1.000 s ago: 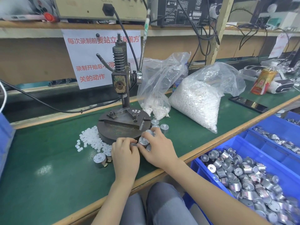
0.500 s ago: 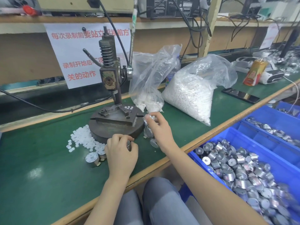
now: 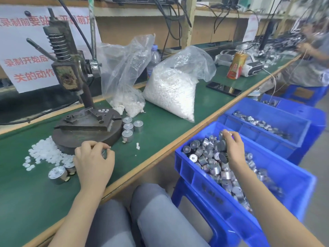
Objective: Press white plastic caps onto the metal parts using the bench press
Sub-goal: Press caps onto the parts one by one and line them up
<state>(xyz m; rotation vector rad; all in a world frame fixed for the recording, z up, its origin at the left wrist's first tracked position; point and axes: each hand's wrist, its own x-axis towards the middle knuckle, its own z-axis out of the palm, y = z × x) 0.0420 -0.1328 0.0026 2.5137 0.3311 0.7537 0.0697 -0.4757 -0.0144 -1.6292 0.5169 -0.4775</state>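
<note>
The bench press (image 3: pixel 71 72) stands on its round iron base (image 3: pixel 85 132) on the green table. A pile of white plastic caps (image 3: pixel 44 152) lies left of the base. My left hand (image 3: pixel 94 163) rests at the base's front edge, fingers curled round a small metal part that is mostly hidden. Several metal parts (image 3: pixel 130 127) stand right of the base, and two more metal parts (image 3: pixel 58 173) lie beside my left wrist. My right hand (image 3: pixel 231 150) reaches into the blue bin (image 3: pixel 300 193) of metal parts and grips some of them.
Two clear bags of white caps (image 3: pixel 170 93) sit behind the press. A second blue bin (image 3: pixel 302 125) stands farther right. A phone (image 3: pixel 223 89), a bottle (image 3: pixel 236 65) and another person's hands (image 3: pixel 306 49) are at the far right. Cables hang along the back.
My right hand left the table beside the press and moved right into the blue bin. The left hand stayed at the base's front edge. The camera turned right.
</note>
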